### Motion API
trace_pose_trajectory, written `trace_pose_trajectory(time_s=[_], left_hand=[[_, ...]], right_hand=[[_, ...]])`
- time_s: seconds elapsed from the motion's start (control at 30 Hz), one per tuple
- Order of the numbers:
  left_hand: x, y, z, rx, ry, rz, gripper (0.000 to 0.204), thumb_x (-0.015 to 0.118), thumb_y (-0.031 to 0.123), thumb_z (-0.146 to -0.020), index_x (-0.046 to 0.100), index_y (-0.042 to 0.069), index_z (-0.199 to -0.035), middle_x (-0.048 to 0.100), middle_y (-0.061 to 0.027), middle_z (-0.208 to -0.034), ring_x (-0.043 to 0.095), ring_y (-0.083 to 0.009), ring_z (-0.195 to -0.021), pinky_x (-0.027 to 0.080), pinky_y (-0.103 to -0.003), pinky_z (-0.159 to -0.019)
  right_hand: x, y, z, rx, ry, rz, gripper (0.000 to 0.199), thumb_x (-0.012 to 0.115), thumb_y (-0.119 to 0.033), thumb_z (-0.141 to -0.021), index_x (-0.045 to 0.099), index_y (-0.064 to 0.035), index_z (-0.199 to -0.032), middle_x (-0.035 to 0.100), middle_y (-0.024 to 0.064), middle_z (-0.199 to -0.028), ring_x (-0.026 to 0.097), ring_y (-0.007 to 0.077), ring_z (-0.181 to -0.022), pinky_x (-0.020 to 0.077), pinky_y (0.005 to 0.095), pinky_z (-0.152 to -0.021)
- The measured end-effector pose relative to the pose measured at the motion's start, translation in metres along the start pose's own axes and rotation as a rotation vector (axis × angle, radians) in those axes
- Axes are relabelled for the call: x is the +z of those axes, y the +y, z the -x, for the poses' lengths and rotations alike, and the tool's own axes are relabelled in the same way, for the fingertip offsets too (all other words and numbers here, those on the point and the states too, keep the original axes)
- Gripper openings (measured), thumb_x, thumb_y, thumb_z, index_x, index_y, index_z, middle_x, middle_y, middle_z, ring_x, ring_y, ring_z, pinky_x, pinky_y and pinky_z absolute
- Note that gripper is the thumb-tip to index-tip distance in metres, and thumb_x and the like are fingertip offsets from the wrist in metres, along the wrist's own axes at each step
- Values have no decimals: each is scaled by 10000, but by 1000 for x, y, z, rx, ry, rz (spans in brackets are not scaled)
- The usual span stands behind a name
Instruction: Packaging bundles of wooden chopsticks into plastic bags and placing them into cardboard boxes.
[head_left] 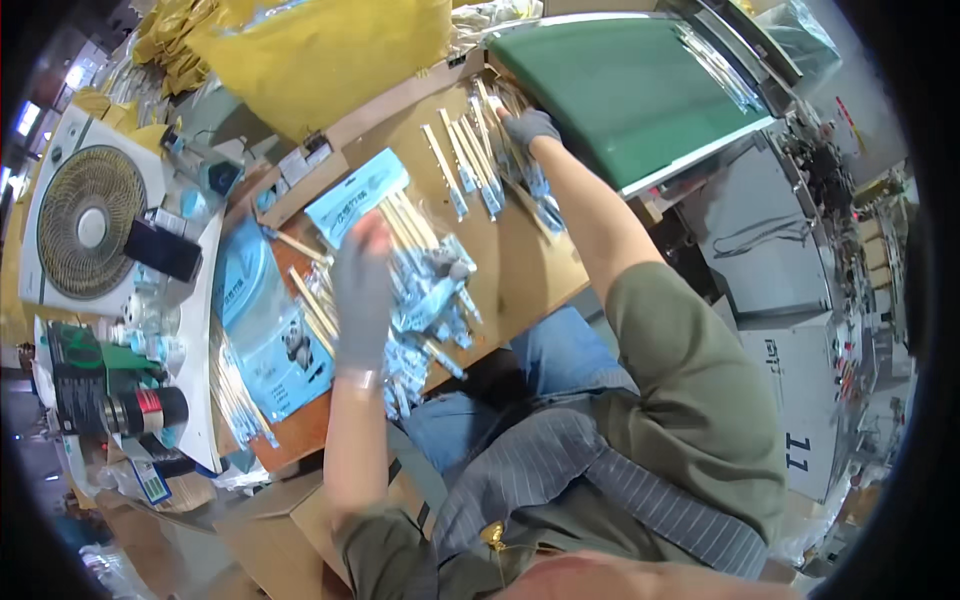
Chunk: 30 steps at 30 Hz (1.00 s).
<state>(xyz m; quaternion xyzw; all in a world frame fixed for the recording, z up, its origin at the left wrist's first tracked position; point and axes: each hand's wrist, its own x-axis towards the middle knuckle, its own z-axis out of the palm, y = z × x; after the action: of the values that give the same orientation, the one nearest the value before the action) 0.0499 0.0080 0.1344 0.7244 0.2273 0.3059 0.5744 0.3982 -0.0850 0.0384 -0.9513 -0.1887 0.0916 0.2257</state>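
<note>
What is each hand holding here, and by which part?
Left hand grips a clear packet of wrapped sticks along its left side. Right hand touches loose wrapped sticks near their tops; grasp unclear.

Wrapped chopsticks [425, 290] — heaped on cardboard

I see grey knit gloves on both my hands: the left hand [362, 290] glove ends in a paler cuff at the wrist, the right hand [529, 127] glove looks darker. My forearms are bare. I wear an olive-green top with short sleeves, a grey pinstriped apron over it, and blue jeans.
</note>
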Motion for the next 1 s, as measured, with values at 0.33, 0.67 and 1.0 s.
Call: trace_pose_trajectory(time_s=[0.33, 0.67, 1.0], left_hand=[[152, -113, -148, -759, -29, -16, 854, 480, 716, -779, 635, -109, -934, 642, -219, -854, 601, -320, -780, 479, -376, -751], [133, -9, -108, 25, -180, 304, 542, 805, 313, -713, 596, -5, -1099, 647, -83, -976, 594, -127, -861, 488, -276, -765], [138, -51, -55, -84, -524, 197, 652, 826, 181, -612, 539, 57, -1184, 579, -68, -1160, 547, -197, -1057, 424, -341, -945]], right_hand=[[4, -33, 29, -33, -213, -208, 909, 590, -706, -643, 613, 103, -1056, 588, 326, -1070, 602, 404, -1000, 472, 391, -856], [-54, -44, 89, -460, -344, -1509, 818, 756, -230, -721, 309, -4, -1368, 554, 107, -1142, 529, 169, -1030, 425, 301, -916], [-62, 9, 128, -726, -378, -1244, 995, 848, -249, -621, 279, -44, -1411, 521, 100, -1213, 488, 167, -1123, 384, 313, -971]])
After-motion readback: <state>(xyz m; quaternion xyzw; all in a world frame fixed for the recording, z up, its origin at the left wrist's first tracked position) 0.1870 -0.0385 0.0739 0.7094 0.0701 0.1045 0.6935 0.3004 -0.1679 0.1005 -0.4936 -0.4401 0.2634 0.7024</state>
